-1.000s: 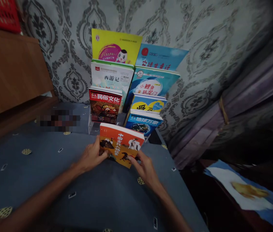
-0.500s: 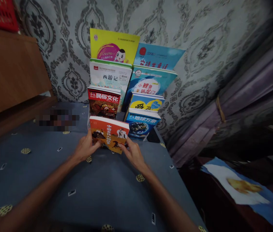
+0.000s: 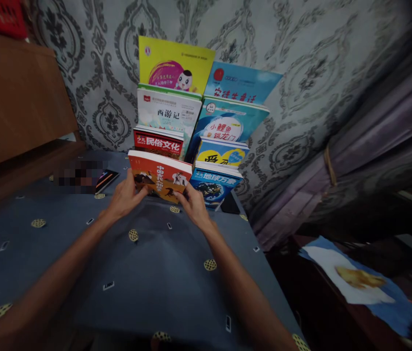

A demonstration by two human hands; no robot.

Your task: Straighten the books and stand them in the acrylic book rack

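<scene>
Left hand (image 3: 124, 196) and right hand (image 3: 193, 206) clasp opposite sides of an orange book (image 3: 159, 176), thumbs laid over its front cover and most other fingers out of sight behind it. Held cover-out in front of the left-hand column of upright books, the volume hides the lower part of a red book (image 3: 159, 142); whether the two touch, or whether its bottom edge meets the patterned worktop (image 3: 155, 282), cannot be told from this angle.

Behind the red book stand a white book (image 3: 169, 115) and, at the back, a lime-yellow book (image 3: 177, 61). In the neighboring column, a blue globe-cover book (image 3: 216, 187) stands at the front, a yellow-and-blue book (image 3: 220, 153) behind it.

An even grip on both sides looks like the sound choice here, sharing the weight and guarding against a twist. The orange book's top edge runs roughly in line with the red one's, an alignment worth preserving. Slow, level handling would seem wise: fingers hidden behind the cover could knock the red book, while the right hand, close to the globe-cover book in this view, leaves little margin on that side. Light thumb pressure should be enough to control the cover without bending it.
</scene>
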